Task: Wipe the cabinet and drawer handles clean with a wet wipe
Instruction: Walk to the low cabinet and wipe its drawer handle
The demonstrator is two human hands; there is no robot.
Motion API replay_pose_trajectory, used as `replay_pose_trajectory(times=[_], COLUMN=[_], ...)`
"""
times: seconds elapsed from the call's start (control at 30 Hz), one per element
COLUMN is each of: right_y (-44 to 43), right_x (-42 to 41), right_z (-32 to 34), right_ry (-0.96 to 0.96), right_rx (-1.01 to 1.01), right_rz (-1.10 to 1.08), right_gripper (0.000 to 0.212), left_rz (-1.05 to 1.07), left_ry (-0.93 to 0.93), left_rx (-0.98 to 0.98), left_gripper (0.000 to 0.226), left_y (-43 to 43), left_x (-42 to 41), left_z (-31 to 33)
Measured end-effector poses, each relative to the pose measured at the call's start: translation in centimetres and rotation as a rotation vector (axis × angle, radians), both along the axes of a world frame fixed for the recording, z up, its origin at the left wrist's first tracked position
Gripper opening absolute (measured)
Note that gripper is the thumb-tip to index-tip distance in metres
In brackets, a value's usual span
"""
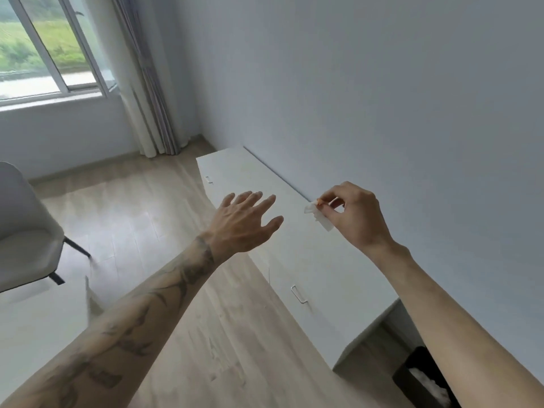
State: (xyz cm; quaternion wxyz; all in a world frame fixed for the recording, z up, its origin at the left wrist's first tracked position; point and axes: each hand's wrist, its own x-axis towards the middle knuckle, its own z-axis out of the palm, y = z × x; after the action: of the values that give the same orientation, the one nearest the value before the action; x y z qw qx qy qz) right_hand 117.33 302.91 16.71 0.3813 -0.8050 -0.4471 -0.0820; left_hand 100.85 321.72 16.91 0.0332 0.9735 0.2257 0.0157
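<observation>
A low white cabinet point(235, 169) runs along the wall. One thin white handle point(298, 295) shows on its near front and another handle point(208, 179) at the far end. My right hand point(357, 214) hovers above the cabinet top, pinching a small white wet wipe point(319, 217) between thumb and fingertips. My left hand point(245, 223) is held out over the cabinet's front edge, fingers spread, holding nothing. Neither hand touches a handle.
A pale armchair point(26, 231) with dark legs stands at the left on the wood floor point(132, 216). A black bin point(421, 378) with white waste sits beside the cabinet's near end. A window and a curtain point(147, 83) fill the far corner.
</observation>
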Motion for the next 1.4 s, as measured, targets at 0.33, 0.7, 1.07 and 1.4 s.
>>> replay_pose_trajectory(times=[0.33, 0.7, 1.07, 1.4], right_y=[8.4, 15.0, 19.0, 18.2], right_x=[2.1, 6.9, 7.7, 8.6], right_z=[-5.1, -16.9, -39.0, -63.4], right_ry=[0.162, 0.341, 0.463, 0.343], right_rx=[-0.026, -0.042, -0.045, -0.083], right_rz=[-0.382, -0.604, -0.865, -1.031], right_gripper=[0.013, 0.025, 0.008, 0.011], left_rz=[-0.360, -0.620, -0.892, -0.995], left_ry=[0.101, 0.197, 0.229, 0.040], left_rx=[-0.016, -0.015, -0.031, 0.021], left_gripper=[0.070, 0.068, 0.067, 0.067], left_y=[14.7, 21.8, 26.3, 27.9], left_x=[10.0, 21.7, 29.4, 34.4], left_z=[-6.4, -18.3, -41.8, -66.0])
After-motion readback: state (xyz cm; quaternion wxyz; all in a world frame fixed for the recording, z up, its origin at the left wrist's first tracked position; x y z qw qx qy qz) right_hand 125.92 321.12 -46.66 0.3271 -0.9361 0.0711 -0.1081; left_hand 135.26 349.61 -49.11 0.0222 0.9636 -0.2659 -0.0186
